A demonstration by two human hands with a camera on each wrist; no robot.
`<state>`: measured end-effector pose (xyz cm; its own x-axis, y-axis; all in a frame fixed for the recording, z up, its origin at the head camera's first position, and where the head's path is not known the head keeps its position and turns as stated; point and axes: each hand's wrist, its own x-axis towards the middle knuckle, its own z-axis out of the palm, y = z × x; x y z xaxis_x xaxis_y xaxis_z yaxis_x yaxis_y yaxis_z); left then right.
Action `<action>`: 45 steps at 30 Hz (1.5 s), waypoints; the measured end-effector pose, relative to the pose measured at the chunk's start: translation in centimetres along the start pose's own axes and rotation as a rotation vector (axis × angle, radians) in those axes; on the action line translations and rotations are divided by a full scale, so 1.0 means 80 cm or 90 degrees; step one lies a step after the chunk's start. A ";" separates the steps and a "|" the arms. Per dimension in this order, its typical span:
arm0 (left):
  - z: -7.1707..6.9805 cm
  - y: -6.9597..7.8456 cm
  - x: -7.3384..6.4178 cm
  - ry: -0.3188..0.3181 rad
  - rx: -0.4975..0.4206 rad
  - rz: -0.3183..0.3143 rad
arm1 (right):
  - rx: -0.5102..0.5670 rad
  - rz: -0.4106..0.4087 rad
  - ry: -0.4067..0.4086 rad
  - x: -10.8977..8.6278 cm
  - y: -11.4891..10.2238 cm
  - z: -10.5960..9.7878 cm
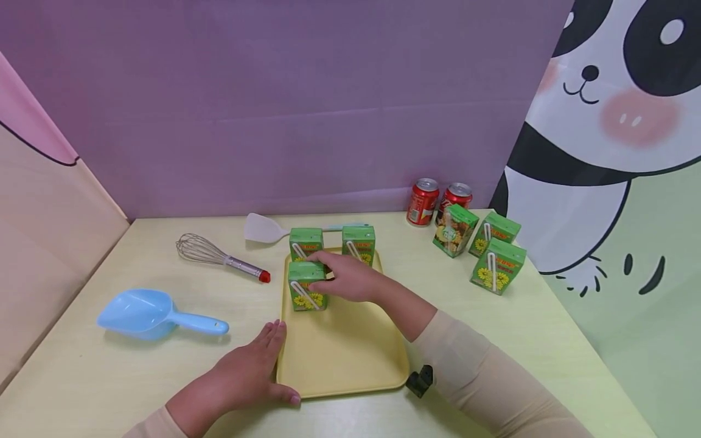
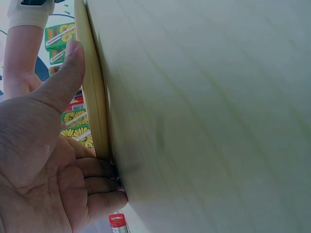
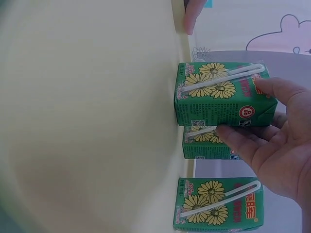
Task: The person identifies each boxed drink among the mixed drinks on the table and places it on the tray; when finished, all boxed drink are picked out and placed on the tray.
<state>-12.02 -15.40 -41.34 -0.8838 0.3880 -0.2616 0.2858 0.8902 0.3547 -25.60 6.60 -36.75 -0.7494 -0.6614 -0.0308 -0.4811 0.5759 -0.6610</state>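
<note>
My right hand (image 1: pixel 350 277) holds a green drink carton (image 1: pixel 308 292) near its top at the left side of a yellow tray (image 1: pixel 350 359). In the right wrist view, a finger lies over the straw side of that drink carton (image 3: pixel 218 99) and the thumb is along its lower edge. Two more drink cartons, one behind it (image 1: pixel 305 240) and one to the right (image 1: pixel 358 240), stand upright at the tray's far end. My left hand (image 1: pixel 249 368) rests against the tray's near left corner, fingers along the left rim and thumb at the front edge.
Left of the tray lie a blue scoop (image 1: pixel 148 316) and a whisk (image 1: pixel 221 255). A white spatula (image 1: pixel 265 230) lies behind the tray. At the far right are several more cartons (image 1: pixel 498 267) and two red cans (image 1: pixel 423 202). A small black object (image 1: pixel 420 381) shows by the right sleeve.
</note>
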 end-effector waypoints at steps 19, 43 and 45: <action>0.002 -0.002 -0.002 0.005 -0.006 0.006 | 0.030 0.033 0.059 -0.056 0.011 -0.084; -0.001 0.002 -0.005 0.000 -0.008 0.004 | -0.143 0.346 0.248 -0.240 0.144 -0.223; -0.001 0.002 -0.004 0.000 -0.010 0.004 | -0.142 0.363 0.246 -0.247 0.160 -0.220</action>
<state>-11.69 -15.43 -41.13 -0.8821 0.3934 -0.2592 0.2855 0.8841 0.3700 -24.93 35.52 -31.45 -0.9989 -0.0349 -0.0313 -0.0170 0.8924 -0.4510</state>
